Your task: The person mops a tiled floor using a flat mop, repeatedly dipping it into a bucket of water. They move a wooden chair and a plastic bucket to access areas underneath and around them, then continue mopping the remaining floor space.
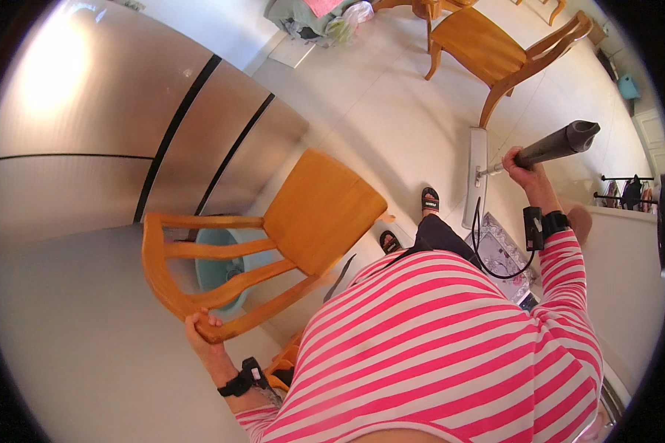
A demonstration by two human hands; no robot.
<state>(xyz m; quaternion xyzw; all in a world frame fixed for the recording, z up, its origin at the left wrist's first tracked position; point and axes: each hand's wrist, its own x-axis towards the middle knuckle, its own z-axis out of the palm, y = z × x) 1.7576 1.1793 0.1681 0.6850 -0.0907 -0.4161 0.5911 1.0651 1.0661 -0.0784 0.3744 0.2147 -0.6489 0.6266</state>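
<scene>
My left hand grips the corner of the top rail of a wooden chair. The chair's slatted back points toward me on the left, and its seat lies beyond. On the right, my right hand is wrapped around the dark handle of a flat mop. Its long grey mop head rests on the tiled floor, near the leg of a second wooden chair. Each wrist wears a black strap with a small device.
Behind the held chair's slats stands a light-blue bucket. A large metallic refrigerator fills the left side. A patterned floor mat lies right of my sandalled feet. Plastic bags sit at the top, and a small black rack is far right.
</scene>
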